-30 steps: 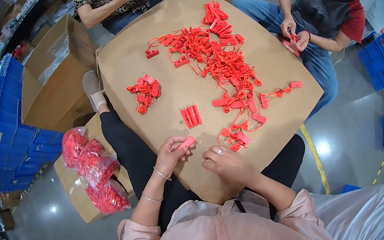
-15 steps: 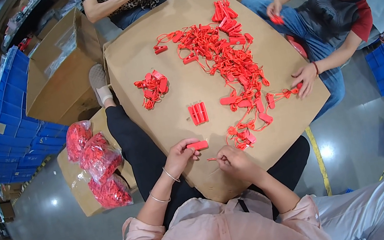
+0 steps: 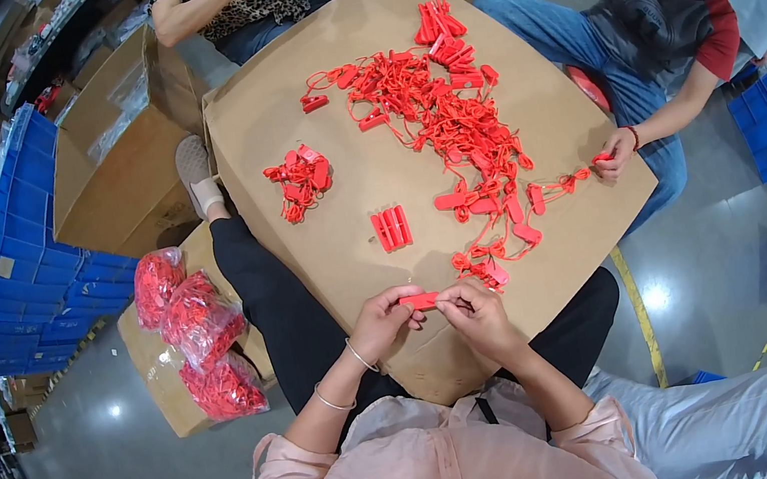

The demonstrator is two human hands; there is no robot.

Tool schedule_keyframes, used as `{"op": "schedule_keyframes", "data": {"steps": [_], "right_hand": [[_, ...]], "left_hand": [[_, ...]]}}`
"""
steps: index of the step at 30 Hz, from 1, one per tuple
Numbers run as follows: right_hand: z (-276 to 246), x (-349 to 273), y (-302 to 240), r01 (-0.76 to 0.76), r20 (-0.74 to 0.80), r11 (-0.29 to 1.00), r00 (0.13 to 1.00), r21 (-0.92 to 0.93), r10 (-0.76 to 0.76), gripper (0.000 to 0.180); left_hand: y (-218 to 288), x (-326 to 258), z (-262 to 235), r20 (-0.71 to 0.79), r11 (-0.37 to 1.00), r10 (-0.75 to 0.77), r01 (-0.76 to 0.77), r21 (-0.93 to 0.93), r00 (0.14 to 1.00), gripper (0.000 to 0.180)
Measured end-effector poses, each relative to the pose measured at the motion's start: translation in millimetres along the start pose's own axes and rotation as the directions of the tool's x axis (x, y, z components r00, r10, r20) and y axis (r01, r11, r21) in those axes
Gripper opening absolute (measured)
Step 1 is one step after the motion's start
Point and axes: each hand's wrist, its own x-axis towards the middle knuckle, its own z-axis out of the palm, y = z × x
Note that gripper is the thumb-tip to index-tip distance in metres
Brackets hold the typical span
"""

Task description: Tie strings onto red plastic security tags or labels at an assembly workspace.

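1. Our left hand (image 3: 379, 321) and right hand (image 3: 479, 313) meet over the near edge of a cardboard sheet (image 3: 375, 190), fingertips turned toward each other.
2. Both hands pinch one small red tag (image 3: 420, 301): the left closes on its left end, the right on its right end, so the tag lies level between them, just above the cardboard.
3. Just beyond the right hand, a small cluster of red tags (image 3: 480, 269) lies on the sheet, close to the fingers but not touching them.
4. Further out from the hands, straight ahead, a neat row of tags (image 3: 391, 228) lies side by side.
5. Past that, ahead and to the left of the left hand, sits a small heap (image 3: 298, 181) of tangled tags.
6. Ahead and to the right of the right hand, a big pile (image 3: 443, 108) of tags and cords stretches toward the far edge of the sheet.
7. Well to the left of the left hand, below the sheet, clear bags (image 3: 193, 342) stuffed with red tags rest on a low box (image 3: 158, 379).
8. Further left stand stacked blue crates (image 3: 27, 259).
9. To the far right of our right hand, another person's hand (image 3: 615, 155) holds a tag at the right edge of the sheet.
10. Across from us, a second person's arm (image 3: 202, 6) rests at the far edge.
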Motion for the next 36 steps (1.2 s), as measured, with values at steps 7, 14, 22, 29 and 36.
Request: {"op": "schedule_keyframes", "data": {"steps": [7,14,22,29,36], "right_hand": [[-4.6,2.7,-2.0,0.141,0.079,0.950,0.989,-0.277,-0.123,0.008],[-11.8,7.7,0.4,0.213,0.169,0.911,0.972,-0.353,-0.161,0.005],[-16.0,8.8,-0.1,0.303,0.250,0.856,0.945,-0.420,-0.212,0.007],[-15.6,13.7,-5.6,0.406,0.281,0.795,0.910,-0.450,-0.305,0.008],[-19.0,0.8,10.4,0.279,0.162,0.814,0.960,-0.510,-0.228,0.004]], "left_hand": [[4.0,-0.9,1.8,0.023,1.000,-0.002,0.002,0.021,1.000,0.028],[8.4,-2.9,4.2,0.045,0.999,-0.021,0.019,0.044,0.999,0.028],[2.1,0.1,4.3,0.069,0.996,-0.067,0.063,0.058,0.995,0.026],[1.9,4.5,4.5,0.085,0.995,-0.073,0.067,0.069,0.994,0.026],[-3.1,15.4,13.5,0.164,0.993,-0.097,0.084,0.087,0.982,0.025]]}}
